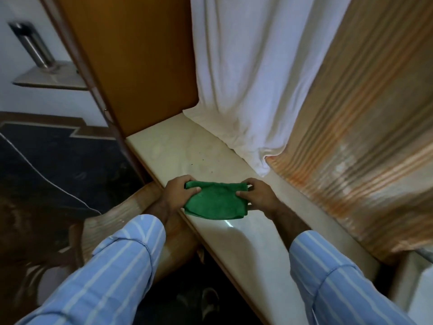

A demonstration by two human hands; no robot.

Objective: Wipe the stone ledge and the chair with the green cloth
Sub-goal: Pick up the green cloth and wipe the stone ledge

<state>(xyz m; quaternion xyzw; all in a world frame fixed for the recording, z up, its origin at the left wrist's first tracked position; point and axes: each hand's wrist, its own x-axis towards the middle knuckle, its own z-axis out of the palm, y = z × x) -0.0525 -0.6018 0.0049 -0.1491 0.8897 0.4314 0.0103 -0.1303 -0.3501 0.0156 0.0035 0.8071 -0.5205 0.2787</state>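
I see the green cloth (215,201) folded into a rough pad, held between both hands just above the stone ledge (187,146), near its front edge. My left hand (179,192) grips the cloth's left end, fingers curled over the top and thumb pressed on the near face. My right hand (256,195) pinches the right end the same way, thumb on the front and fingers wrapped behind. Whether the cloth's lower edge touches the stone I cannot tell.

The ledge is pale and glossy, running from the far left corner toward the lower right, with a few small dark specks on it just beyond the cloth and a bright glint below it. A white curtain (253,73) hangs down and rests on the ledge's back part; beside it to the right hangs a striped brown-orange curtain (358,137). An orange-brown wooden panel (131,57) closes off the far left end. Below my left wrist, against the ledge's front edge, is the curved light wooden back of the chair (131,207). Both sleeves (112,266) are light blue with white stripes.
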